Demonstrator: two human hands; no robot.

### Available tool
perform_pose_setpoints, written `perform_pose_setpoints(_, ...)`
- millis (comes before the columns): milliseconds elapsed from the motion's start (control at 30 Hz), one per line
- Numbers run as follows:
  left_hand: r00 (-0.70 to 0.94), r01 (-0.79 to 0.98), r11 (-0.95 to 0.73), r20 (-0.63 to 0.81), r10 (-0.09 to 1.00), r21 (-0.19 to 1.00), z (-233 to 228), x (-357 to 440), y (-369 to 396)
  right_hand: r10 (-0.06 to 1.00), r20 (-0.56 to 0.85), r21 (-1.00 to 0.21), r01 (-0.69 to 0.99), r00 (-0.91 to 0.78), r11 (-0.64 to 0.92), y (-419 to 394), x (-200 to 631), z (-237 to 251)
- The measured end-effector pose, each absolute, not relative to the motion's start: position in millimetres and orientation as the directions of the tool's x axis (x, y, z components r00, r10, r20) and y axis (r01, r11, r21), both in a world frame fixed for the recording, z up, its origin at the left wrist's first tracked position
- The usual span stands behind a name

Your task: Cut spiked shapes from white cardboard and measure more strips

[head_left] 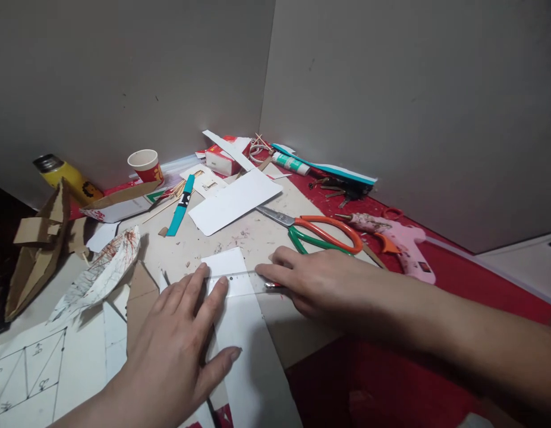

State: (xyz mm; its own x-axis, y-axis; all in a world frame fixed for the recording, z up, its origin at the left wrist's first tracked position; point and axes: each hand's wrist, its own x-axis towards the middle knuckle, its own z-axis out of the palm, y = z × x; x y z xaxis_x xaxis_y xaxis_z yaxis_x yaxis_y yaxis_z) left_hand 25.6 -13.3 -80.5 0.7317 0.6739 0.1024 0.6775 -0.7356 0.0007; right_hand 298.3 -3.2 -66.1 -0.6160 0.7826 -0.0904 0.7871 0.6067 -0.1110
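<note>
My left hand [177, 345] lies flat, fingers spread, pressing a clear ruler [239, 280] across a white paper strip [248, 345] on the work board. My right hand [320, 282] rests at the ruler's right end, its fingers closed on a thin pen with a red tip [273, 286] that lies along the ruler's edge. The orange and green scissors [322, 233] sit just beyond my right hand.
A pink glue gun [402, 241] lies at right on the red cloth. A white card [234, 202], a teal strip [181, 207], a paper cup [145, 165], a yellow bottle [65, 173], a glue tube [290, 163] and cardboard pieces [38, 244] crowd the back and left.
</note>
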Motion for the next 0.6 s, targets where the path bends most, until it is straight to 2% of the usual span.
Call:
perform_pose_setpoints(233,0.762,0.646,-0.762,0.096,0.641,-0.048,-64,20,-18,0.776,-0.098,-0.111,0.782,-0.623,0.613,0,302,-68)
perform_pose_setpoints(433,0.873,0.486,-0.847,0.071,0.482,-0.215,-65,28,-26,0.780,-0.076,-0.097,0.783,-0.621,0.614,-2,305,-70)
perform_pose_setpoints(600,0.899,0.435,-0.850,0.094,0.427,-0.296,-68,37,-30,0.777,-0.070,-0.109,0.779,-0.626,0.618,-2,308,-68)
